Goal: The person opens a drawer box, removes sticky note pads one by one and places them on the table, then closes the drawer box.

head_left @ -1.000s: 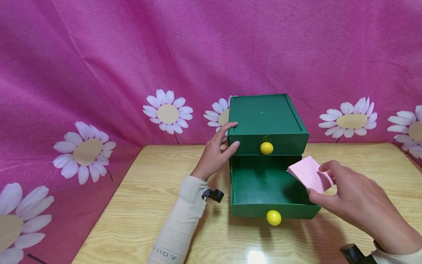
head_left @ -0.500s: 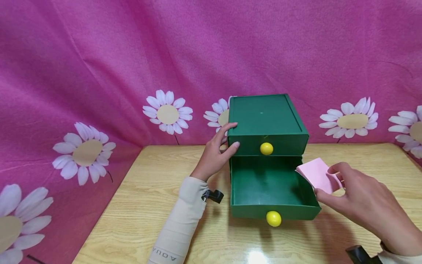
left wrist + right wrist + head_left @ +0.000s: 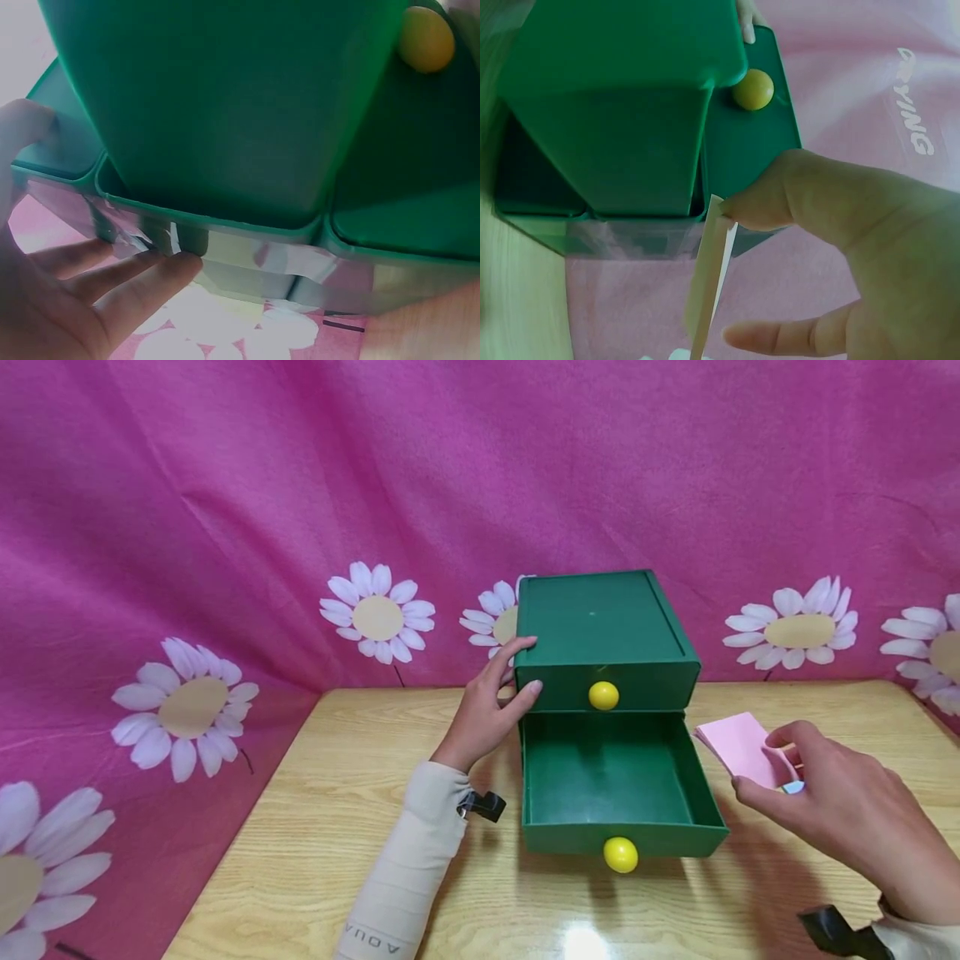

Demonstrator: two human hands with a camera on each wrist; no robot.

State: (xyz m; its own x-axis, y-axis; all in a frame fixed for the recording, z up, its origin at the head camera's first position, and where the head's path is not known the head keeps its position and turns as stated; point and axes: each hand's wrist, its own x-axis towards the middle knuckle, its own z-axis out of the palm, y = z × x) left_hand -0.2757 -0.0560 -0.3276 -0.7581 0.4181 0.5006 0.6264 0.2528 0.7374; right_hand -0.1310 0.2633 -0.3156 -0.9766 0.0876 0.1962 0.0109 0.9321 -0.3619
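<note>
A green two-drawer cabinet stands on the table, its top drawer closed. The lower drawer is pulled out and nothing shows inside it. My left hand rests on the cabinet's upper left corner, index fingertip on the top and thumb on the front. In the left wrist view its other fingers lie fairly straight along the side wall. Just right of the lower drawer, my right hand pinches a pad of pink sticky notes between thumb and fingers. A small blue bit shows beneath the pad.
Each drawer carries a round yellow knob, the upper knob above the lower knob. Wood-grain tabletop surrounds the cabinet. A magenta cloth printed with white daisies hangs behind and at the left.
My right hand has drawn the sticky-note pad rightward, from over the lower drawer's right side to beyond its edge. The left hand keeps its place on the cabinet.
</note>
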